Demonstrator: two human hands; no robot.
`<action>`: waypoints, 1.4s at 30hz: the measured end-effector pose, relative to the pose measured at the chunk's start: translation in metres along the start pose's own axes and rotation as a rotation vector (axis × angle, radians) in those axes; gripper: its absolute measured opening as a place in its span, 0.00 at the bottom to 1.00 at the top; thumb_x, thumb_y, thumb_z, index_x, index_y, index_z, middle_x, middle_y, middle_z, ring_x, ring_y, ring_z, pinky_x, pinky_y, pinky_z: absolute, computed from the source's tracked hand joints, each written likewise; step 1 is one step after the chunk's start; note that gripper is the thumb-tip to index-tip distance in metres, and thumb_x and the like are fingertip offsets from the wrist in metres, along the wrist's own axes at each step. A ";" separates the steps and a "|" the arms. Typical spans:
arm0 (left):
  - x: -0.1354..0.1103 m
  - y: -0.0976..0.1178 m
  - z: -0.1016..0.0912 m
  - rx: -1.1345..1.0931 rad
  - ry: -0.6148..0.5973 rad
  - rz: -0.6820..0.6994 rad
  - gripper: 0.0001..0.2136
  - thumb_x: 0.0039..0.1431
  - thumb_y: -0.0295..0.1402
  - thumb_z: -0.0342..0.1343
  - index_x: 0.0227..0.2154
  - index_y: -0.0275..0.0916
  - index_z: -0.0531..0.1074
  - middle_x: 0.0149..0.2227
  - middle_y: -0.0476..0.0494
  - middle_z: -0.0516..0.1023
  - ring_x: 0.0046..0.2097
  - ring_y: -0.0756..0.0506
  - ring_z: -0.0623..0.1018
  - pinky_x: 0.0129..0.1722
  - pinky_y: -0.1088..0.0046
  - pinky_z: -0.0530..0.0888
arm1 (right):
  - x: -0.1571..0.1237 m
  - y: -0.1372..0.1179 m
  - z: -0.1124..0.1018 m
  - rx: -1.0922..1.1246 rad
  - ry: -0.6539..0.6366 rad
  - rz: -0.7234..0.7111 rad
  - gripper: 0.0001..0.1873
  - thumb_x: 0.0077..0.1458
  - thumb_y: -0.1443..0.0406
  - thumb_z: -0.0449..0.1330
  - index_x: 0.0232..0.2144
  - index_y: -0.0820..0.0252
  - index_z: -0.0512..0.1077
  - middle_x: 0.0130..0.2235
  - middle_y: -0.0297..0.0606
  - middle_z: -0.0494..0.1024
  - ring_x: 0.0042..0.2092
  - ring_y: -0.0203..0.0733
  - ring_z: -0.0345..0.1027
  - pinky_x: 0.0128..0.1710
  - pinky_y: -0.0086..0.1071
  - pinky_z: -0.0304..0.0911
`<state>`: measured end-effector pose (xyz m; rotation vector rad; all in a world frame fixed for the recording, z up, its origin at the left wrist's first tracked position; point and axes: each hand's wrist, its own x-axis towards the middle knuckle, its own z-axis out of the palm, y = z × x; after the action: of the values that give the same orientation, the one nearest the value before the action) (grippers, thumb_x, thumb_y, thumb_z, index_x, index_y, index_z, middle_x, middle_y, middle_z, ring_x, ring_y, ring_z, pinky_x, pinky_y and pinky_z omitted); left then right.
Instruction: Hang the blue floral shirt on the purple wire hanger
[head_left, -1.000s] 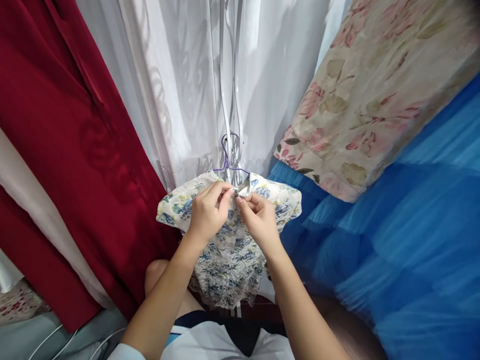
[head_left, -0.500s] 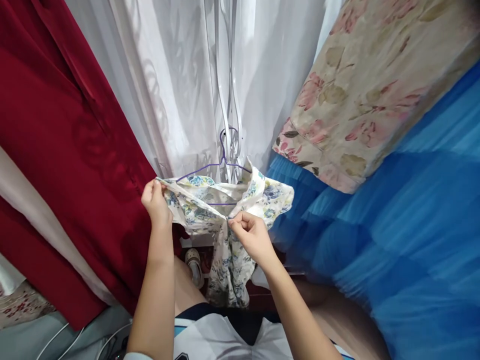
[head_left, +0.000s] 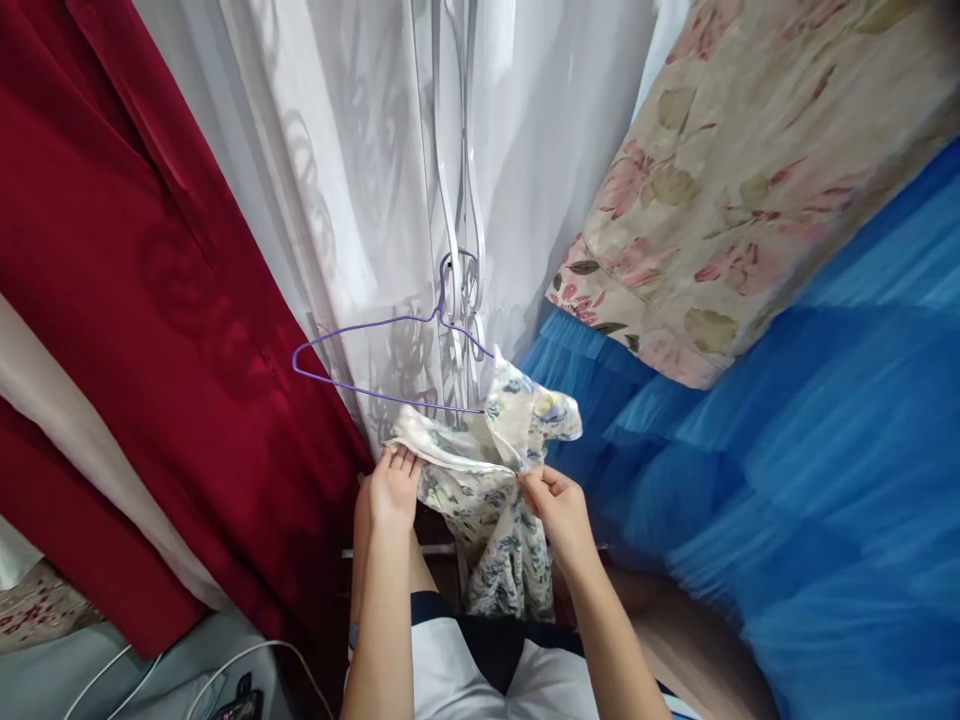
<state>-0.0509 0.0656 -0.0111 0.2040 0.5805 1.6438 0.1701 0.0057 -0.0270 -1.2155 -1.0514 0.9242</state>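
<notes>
A small floral garment point(head_left: 499, 480), white with blue and green flowers, hangs half off a purple wire hanger point(head_left: 352, 345). The hanger's left arm is bare; the garment still clings to its right arm. The hanger hooks on a white metal grille point(head_left: 457, 200) behind a sheer white curtain point(head_left: 337, 180). My left hand point(head_left: 390, 490) grips the garment's left edge, fingers closed on the cloth. My right hand point(head_left: 559, 510) pinches the garment's right side just below the hanger.
A dark red curtain point(head_left: 120, 300) hangs at the left. A blue tulle fabric point(head_left: 787, 470) fills the right side, with a floral pillow or cushion point(head_left: 735, 170) above it. White cables point(head_left: 150, 680) lie at the lower left. My knees and shorts show below.
My left hand has pulled the garment's left shoulder off the hanger and come down and right. The hanger's left arm is now bare. My right hand has dropped slightly with the cloth.
</notes>
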 end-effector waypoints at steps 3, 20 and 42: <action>-0.026 -0.017 0.016 0.069 -0.218 0.033 0.04 0.62 0.31 0.54 0.36 0.37 0.73 0.40 0.41 0.77 0.44 0.46 0.78 0.49 0.65 0.73 | 0.007 0.019 -0.024 -0.171 -0.016 0.064 0.19 0.52 0.56 0.60 0.17 0.58 0.62 0.16 0.30 0.62 0.21 0.33 0.52 0.23 0.29 0.48; -0.092 -0.047 0.035 0.952 -0.892 -0.156 0.19 0.62 0.42 0.57 0.54 0.46 0.62 0.42 0.43 0.73 0.43 0.45 0.73 0.45 0.69 0.69 | -0.031 -0.086 -0.050 0.137 -0.425 0.153 0.14 0.55 0.55 0.64 0.34 0.61 0.76 0.30 0.39 0.77 0.30 0.42 0.68 0.31 0.33 0.64; -0.063 -0.042 0.011 0.806 -0.763 -0.220 0.17 0.54 0.36 0.64 0.46 0.39 0.74 0.41 0.41 0.78 0.41 0.46 0.76 0.42 0.73 0.71 | 0.125 -0.176 -0.009 -0.144 -0.534 -0.290 0.19 0.47 0.52 0.69 0.24 0.63 0.73 0.24 0.32 0.72 0.25 0.34 0.63 0.25 0.27 0.58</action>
<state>0.0012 0.0098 -0.0096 1.2461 0.6039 0.9278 0.2130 0.0995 0.1626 -0.9110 -1.6951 0.9781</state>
